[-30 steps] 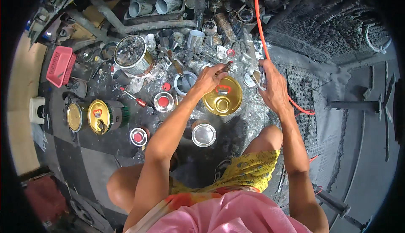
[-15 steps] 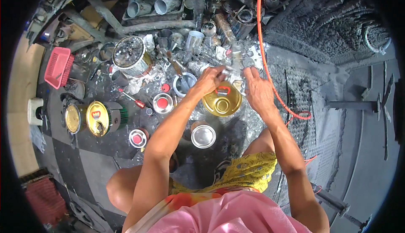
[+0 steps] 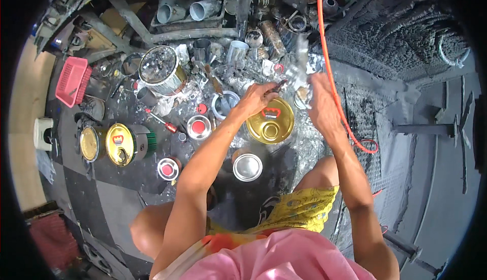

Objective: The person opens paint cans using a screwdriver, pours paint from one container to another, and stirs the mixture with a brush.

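Observation:
My right hand is closed around a silvery metal tool that looks like a spray gun; motion blurs its upper part. To its left, my left hand pinches a small dark slender thing, too small to name, above the far edge of a gold-lidded can. That can has a red handle on its lid. Left of my left wrist is a white tub with a paint-stained brush or scraper standing in it.
An orange hose runs down past my right hand. Around me on the floor are red-capped tins, a silver-lidded tin, a gold-topped can and a screwdriver. A paint-crusted bucket and a pink basket stand farther left.
My hands have moved apart. The right hand has shifted right with the silvery tool, away from the left hand. The small dark thing now shows in the left fingers.

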Demonstrator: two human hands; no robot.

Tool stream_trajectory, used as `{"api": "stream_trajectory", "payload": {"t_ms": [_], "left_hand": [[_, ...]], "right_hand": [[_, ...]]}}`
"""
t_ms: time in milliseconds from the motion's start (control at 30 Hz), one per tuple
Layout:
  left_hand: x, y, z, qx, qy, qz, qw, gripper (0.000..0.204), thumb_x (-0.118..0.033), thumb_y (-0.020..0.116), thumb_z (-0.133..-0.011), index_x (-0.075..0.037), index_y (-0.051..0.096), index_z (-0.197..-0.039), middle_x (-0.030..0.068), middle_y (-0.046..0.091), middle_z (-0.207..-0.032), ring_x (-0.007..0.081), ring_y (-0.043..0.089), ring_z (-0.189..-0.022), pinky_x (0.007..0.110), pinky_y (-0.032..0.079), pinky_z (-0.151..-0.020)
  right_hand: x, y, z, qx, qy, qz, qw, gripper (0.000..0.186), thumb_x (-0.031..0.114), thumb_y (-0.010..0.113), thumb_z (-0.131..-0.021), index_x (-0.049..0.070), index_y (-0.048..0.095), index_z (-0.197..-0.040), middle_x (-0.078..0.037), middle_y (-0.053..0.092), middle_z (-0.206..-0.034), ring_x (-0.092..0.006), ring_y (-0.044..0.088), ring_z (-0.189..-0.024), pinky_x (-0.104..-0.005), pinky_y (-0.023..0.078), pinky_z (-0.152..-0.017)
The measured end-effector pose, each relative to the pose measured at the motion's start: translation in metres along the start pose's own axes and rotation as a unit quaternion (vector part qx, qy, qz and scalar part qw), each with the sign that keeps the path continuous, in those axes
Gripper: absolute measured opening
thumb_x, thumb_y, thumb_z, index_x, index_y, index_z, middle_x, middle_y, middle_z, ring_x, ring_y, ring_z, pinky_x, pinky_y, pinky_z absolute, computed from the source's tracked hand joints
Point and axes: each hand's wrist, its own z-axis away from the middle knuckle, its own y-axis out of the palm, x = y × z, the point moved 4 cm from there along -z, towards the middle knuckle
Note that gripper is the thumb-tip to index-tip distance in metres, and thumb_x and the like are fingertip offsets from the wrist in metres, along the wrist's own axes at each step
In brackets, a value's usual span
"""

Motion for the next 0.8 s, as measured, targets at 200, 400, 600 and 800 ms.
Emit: {"api": "stream_trajectory", "payload": {"t_ms": [200, 400, 600, 800], "left_hand": [[-0.004, 0.002, -0.007, 0.006, -0.003, 0.000, 1.000, 0.027, -0.019, 0.068, -0.092, -0.004, 0.070, -0.114, 0.0230, 0.071, -0.096, 0.0436, 0.067, -0.091, 0.048, 0.052, -0.078], [0.008, -0.001, 0.002, -0.002, 0.002, 0.015, 1.000, 0.029, -0.021, 0.068, -0.093, -0.002, 0.069, -0.114, 0.0232, 0.072, -0.100, 0.0404, 0.070, -0.094, 0.046, 0.053, -0.082], [-0.027, -0.013, -0.004, 0.025, 0.017, -0.040, 0.999, 0.029, -0.020, 0.070, -0.091, 0.001, 0.071, -0.111, 0.0232, 0.073, -0.105, 0.0384, 0.071, -0.098, 0.043, 0.055, -0.085], [-0.034, -0.001, -0.004, -0.036, 0.026, -0.082, 0.996, 0.025, -0.019, 0.070, -0.089, 0.005, 0.073, -0.093, 0.0236, 0.070, -0.085, 0.0327, 0.070, -0.070, 0.044, 0.052, -0.065]], "right_hand": [[-0.002, 0.014, 0.009, -0.043, 0.053, 0.002, 0.998, 0.035, -0.006, 0.056, -0.082, 0.003, 0.051, -0.115, -0.022, 0.059, -0.110, -0.0478, 0.063, -0.094, -0.0525, 0.052, -0.078], [0.014, -0.018, -0.003, -0.141, 0.019, -0.037, 0.989, 0.059, -0.013, 0.071, -0.065, 0.004, 0.048, -0.117, -0.020, 0.057, -0.111, -0.0472, 0.065, -0.089, -0.0536, 0.051, -0.073], [0.008, 0.006, 0.020, -0.025, 0.092, -0.074, 0.993, 0.048, -0.006, 0.067, -0.073, 0.001, 0.050, -0.117, -0.022, 0.056, -0.107, -0.0473, 0.059, -0.103, -0.0508, 0.049, -0.082], [-0.051, 0.054, 0.070, -0.064, 0.131, -0.096, 0.985, 0.081, -0.010, 0.070, -0.069, 0.002, 0.041, -0.144, -0.024, 0.054, -0.127, -0.0455, 0.055, -0.120, -0.0501, 0.047, -0.100]]}}
